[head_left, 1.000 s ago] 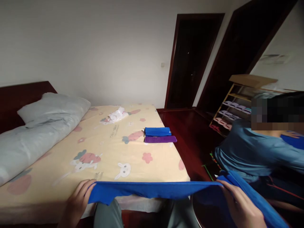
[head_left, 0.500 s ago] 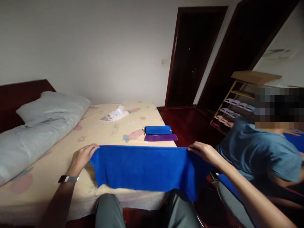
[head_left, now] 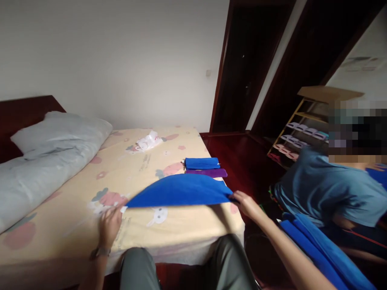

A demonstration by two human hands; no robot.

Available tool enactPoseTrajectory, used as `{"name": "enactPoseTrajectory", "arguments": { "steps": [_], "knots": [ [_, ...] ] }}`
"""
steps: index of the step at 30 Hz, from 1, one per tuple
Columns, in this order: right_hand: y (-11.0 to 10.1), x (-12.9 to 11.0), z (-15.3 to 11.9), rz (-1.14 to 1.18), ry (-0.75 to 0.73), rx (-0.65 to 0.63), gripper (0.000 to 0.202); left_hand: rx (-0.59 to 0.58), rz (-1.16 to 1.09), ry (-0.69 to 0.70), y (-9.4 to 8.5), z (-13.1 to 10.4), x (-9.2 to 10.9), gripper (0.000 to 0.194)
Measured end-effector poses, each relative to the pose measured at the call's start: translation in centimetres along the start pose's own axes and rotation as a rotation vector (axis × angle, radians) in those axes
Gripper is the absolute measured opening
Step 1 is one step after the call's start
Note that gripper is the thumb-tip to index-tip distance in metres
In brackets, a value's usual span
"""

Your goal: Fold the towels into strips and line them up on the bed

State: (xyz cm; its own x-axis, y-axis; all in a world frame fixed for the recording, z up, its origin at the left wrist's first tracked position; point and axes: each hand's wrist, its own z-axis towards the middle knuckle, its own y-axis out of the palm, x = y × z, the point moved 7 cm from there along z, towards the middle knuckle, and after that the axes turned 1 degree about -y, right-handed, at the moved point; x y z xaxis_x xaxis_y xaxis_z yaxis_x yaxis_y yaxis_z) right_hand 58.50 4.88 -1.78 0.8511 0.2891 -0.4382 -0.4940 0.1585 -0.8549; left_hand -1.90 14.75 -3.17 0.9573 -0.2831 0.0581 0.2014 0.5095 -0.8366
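A blue towel (head_left: 181, 191) is stretched between my two hands above the bed, its far side bulging up and away from me. My left hand (head_left: 111, 223) pinches its left corner, where a small white tag shows. The right corner is gripped by my right hand (head_left: 245, 203). Just beyond the towel lie a rolled or folded blue towel (head_left: 202, 163) and a purple one (head_left: 213, 173), side by side near the bed's right edge; the raised cloth partly covers the purple one.
The bed (head_left: 75, 205) has a patterned sheet, with a grey quilt (head_left: 60, 149) at left and a white plastic bag (head_left: 148, 141) farther back. At right a person in a blue shirt (head_left: 320, 193) sits near more blue towels (head_left: 320, 245). A shoe rack (head_left: 298, 114) stands behind.
The towel hung down from my hands before; now it billows up and away over the bed. Both hands have moved lower, and the right hand slightly inward.
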Motion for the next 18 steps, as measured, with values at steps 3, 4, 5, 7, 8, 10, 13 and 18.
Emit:
{"name": "enactPoseTrajectory", "arguments": {
  "steps": [3, 4, 5, 7, 8, 10, 13, 18],
  "knots": [
    [7.3, 3.1, -2.9, -0.134, 0.099, -0.157, 0.024, -0.169, -0.021, 0.01, 5.7, -5.5, 0.6, 0.038],
    [9.1, 4.0, -3.8, -0.18, 0.127, -0.167, 0.026, -0.203, -0.027, 0.011, 7.0, -7.1, 0.9, 0.038],
    [10.5, 4.7, -4.6, -0.208, 0.145, -0.168, 0.026, -0.229, -0.03, 0.009, 7.9, -8.5, 1.1, 0.039],
    [12.4, 5.8, -6.1, -0.234, 0.181, -0.148, 0.024, -0.25, -0.023, -0.012, 8.9, -10.5, 1.3, 0.038],
    [12.9, 6.2, -6.7, -0.235, 0.197, -0.132, 0.023, -0.248, -0.014, -0.023, 9.0, -11.1, 1.4, 0.037],
    [13.0, 6.9, -7.7, -0.231, 0.226, -0.093, 0.021, -0.224, 0.003, -0.025, 8.6, -11.8, 1.5, 0.034],
    [12.2, 7.2, -8.8, -0.229, 0.242, -0.044, 0.023, -0.178, 0.015, -0.001, 7.4, -12.1, 1.7, 0.031],
    [11.6, 7.3, -10.6, -0.172, 0.236, -0.056, 0.025, -0.156, -0.025, -0.002, 7.0, -13.2, 1.1, 0.027]
  ]
}}
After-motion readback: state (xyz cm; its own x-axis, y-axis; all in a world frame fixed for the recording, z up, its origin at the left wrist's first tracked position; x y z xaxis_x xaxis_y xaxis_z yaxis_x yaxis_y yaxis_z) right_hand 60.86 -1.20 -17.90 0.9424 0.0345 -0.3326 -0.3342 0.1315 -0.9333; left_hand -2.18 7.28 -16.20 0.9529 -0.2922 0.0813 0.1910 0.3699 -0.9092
